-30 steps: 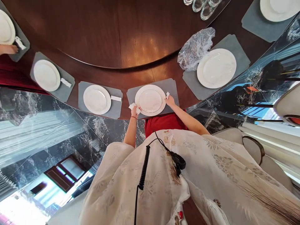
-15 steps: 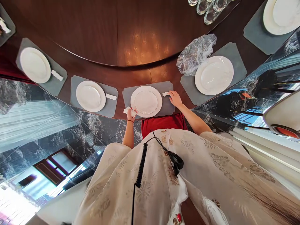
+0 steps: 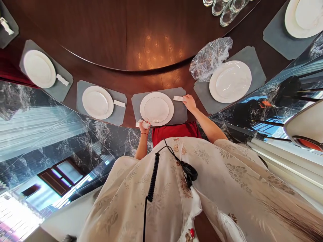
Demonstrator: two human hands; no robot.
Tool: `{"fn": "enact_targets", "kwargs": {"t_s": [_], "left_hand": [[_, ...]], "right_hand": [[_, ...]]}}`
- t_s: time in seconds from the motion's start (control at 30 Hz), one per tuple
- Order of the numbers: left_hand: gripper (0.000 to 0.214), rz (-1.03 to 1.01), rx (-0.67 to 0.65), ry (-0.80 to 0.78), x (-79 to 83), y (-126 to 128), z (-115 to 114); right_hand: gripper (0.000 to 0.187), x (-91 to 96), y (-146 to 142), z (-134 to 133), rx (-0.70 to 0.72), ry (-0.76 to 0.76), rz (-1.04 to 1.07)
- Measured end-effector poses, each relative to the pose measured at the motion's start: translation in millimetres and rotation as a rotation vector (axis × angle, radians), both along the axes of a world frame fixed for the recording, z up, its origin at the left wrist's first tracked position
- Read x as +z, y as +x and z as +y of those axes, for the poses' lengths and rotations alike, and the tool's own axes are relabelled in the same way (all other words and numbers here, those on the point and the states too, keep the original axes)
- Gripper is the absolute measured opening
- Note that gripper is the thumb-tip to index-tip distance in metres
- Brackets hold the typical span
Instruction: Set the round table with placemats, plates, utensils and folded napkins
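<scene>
A white plate (image 3: 156,109) lies on the grey placemat (image 3: 179,116) in front of me. To the right of this plate, my right hand (image 3: 189,102) has its fingertips closed on the end of a flat white chopstick rest (image 3: 178,98) at the mat's upper right. My left hand (image 3: 144,126) is closed around several similar white chopstick rests (image 3: 139,123), by the table edge below the plate; their exact number is hidden. On the neighbouring mat to the left, another white chopstick rest (image 3: 119,103) lies right of its plate (image 3: 98,102).
Crumpled clear plastic (image 3: 210,57) partly covers the right-hand mat beside a white plate (image 3: 230,81). Glasses (image 3: 228,15) stand on the raised turntable (image 3: 101,30). Another setting with a plate (image 3: 39,69) is at far left. A chair (image 3: 306,124) stands to the right.
The chopstick rest under my right hand now lies straighter, with more of it showing, and that hand is slightly lower. My left hand has moved a little right and down with its rests.
</scene>
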State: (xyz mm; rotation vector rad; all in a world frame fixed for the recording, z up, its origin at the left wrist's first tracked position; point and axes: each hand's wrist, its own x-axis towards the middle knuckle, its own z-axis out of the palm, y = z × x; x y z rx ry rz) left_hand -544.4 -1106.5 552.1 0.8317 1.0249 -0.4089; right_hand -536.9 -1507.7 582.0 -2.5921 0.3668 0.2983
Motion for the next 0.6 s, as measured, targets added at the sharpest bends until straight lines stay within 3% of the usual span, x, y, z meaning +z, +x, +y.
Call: {"fn": "enact_targets", "kwargs": {"t_s": [0.23,0.6], "left_hand": [[0.023,-0.034,0.095,-0.009,-3.4,-1.1,-9.3],[0.025,-0.043,0.096,-0.011,-1.6,-0.1,-13.4]], "right_hand": [[0.037,-1.3,10.7,-8.7,-0.056,0.039,-0.012],[0.039,-1.1,23.9,-4.6,-0.006,-0.042,0.015]]}}
